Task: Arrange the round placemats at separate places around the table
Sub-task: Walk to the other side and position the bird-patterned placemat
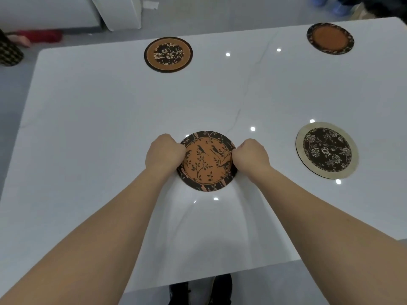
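An orange placemat with black birds and branches [207, 161] lies on the white table [99, 128] in front of me. My left hand [164, 154] grips its left rim and my right hand [251, 156] grips its right rim, fingers curled. Three other round placemats lie apart. A cream-rimmed dark floral one [327, 150] sits at the near right. An orange-rimmed one with a dark floral middle [168, 54] lies at the far side. A dark-rimmed one with a plain orange middle [330, 38] is at the far right corner.
The table's near edge [220, 274] is just above my dark shoes [200, 290]. White furniture [119, 12] stands on the floor beyond the far edge. A patterned object [8, 51] and a red item [44, 36] lie past the far left corner.
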`<state>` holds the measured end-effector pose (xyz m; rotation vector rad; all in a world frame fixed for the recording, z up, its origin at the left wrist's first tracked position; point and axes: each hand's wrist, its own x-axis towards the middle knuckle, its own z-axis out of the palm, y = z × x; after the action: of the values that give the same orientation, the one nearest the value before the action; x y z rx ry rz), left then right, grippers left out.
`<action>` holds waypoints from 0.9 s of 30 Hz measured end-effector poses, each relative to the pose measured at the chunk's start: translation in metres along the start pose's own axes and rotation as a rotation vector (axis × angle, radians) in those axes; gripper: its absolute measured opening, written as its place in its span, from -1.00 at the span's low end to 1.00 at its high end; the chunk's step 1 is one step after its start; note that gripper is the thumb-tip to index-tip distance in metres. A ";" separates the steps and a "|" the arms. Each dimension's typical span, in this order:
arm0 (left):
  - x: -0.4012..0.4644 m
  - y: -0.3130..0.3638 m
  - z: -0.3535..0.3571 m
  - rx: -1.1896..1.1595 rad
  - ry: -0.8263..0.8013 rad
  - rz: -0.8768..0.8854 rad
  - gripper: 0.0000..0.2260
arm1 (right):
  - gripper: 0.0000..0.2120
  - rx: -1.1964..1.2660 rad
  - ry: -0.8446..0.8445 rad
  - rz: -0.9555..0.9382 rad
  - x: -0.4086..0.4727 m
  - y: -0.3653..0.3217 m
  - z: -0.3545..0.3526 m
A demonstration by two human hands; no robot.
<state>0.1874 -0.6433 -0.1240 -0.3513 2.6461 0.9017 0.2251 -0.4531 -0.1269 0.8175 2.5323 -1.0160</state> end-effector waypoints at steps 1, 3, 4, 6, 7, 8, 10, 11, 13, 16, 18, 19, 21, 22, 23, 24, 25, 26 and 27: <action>0.002 -0.006 -0.004 0.029 0.011 0.012 -0.95 | -0.80 -0.008 0.003 -0.019 -0.001 -0.005 0.004; 0.006 -0.019 -0.014 0.071 0.021 0.038 -0.90 | -0.88 -0.006 0.004 -0.052 -0.003 -0.015 0.011; 0.008 -0.026 -0.020 0.088 0.030 0.050 -0.89 | -0.84 -0.006 0.003 -0.070 -0.003 -0.019 0.016; 0.013 -0.042 -0.033 0.136 0.062 0.069 -0.88 | -0.81 -0.041 -0.002 -0.121 -0.003 -0.027 0.026; 0.016 -0.051 -0.039 0.156 0.075 0.080 -0.88 | -0.82 -0.088 0.008 -0.155 -0.004 -0.030 0.032; 0.017 -0.058 -0.043 0.163 0.078 0.091 -0.87 | -0.82 -0.147 0.033 -0.184 -0.005 -0.032 0.038; 0.020 -0.070 -0.047 0.132 0.062 0.111 -0.85 | -0.82 -0.215 0.116 -0.229 -0.006 -0.029 0.049; 0.021 -0.074 -0.047 0.112 0.059 0.121 -0.84 | -0.82 -0.218 0.156 -0.249 -0.007 -0.026 0.053; 0.021 -0.077 -0.044 0.096 0.078 0.133 -0.84 | -0.84 -0.204 0.192 -0.291 -0.009 -0.020 0.056; 0.018 -0.077 -0.041 0.123 0.123 0.138 -0.86 | -0.87 -0.225 0.171 -0.325 -0.009 -0.019 0.053; 0.014 -0.075 -0.040 0.157 0.133 0.152 -0.86 | -0.85 -0.263 0.115 -0.334 -0.008 -0.022 0.049; 0.012 -0.074 -0.040 0.174 0.127 0.160 -0.86 | -0.84 -0.281 0.077 -0.337 -0.008 -0.022 0.047; 0.007 -0.075 -0.041 0.201 0.089 0.168 -0.86 | -0.84 -0.307 -0.008 -0.329 -0.011 -0.020 0.042; 0.003 -0.076 -0.041 0.208 0.064 0.169 -0.86 | -0.84 -0.320 -0.049 -0.322 -0.013 -0.017 0.039; -0.002 -0.078 -0.041 0.213 0.042 0.168 -0.87 | -0.82 -0.334 -0.088 -0.315 -0.017 -0.015 0.037; -0.007 -0.081 -0.041 0.219 0.023 0.167 -0.87 | -0.81 -0.346 -0.127 -0.306 -0.022 -0.012 0.035; -0.013 -0.083 -0.040 0.225 0.008 0.166 -0.87 | -0.80 -0.354 -0.165 -0.294 -0.027 -0.010 0.033; -0.020 -0.086 -0.039 0.229 -0.005 0.164 -0.87 | -0.79 -0.357 -0.202 -0.279 -0.033 -0.007 0.031; -0.026 -0.089 -0.038 0.232 -0.016 0.164 -0.88 | -0.80 -0.361 -0.237 -0.267 -0.038 -0.004 0.028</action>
<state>0.2327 -0.7324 -0.1343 -0.0714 2.7572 0.6297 0.2545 -0.4905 -0.1274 0.2479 2.5464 -0.6467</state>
